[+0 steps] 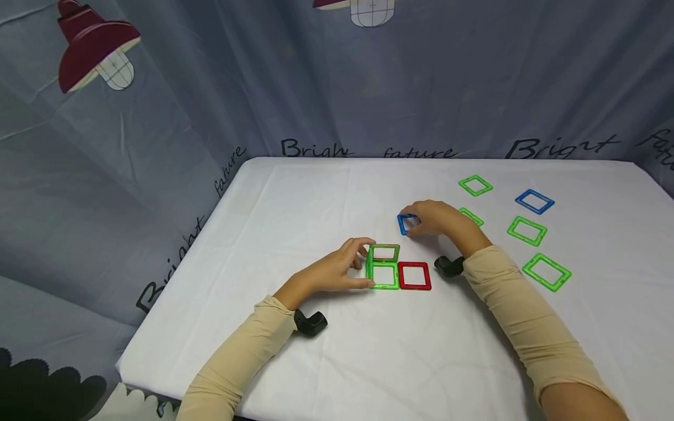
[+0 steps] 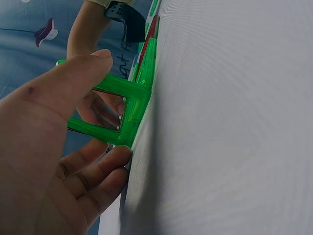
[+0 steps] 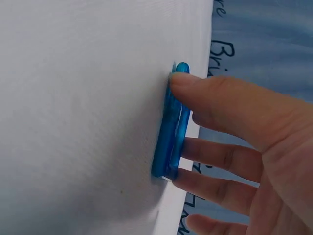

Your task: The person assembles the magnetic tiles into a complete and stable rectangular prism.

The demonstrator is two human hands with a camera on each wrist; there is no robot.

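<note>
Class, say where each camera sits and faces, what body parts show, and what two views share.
Head: worn there, facing forward-down at the table; left grip, right grip, both sleeves.
Left wrist: worn there, facing a green frame; left grip near, right grip beyond.
Right wrist: worn there, facing a blue frame; right grip only.
Head and left wrist share the red frame.

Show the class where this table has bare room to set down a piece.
The table is bare in front, between the sleeves, and at back left, beyond the left grip. It's crowded around the touching green frames, the red frame and held blue frame, and among the scattered frames at right.
</note>
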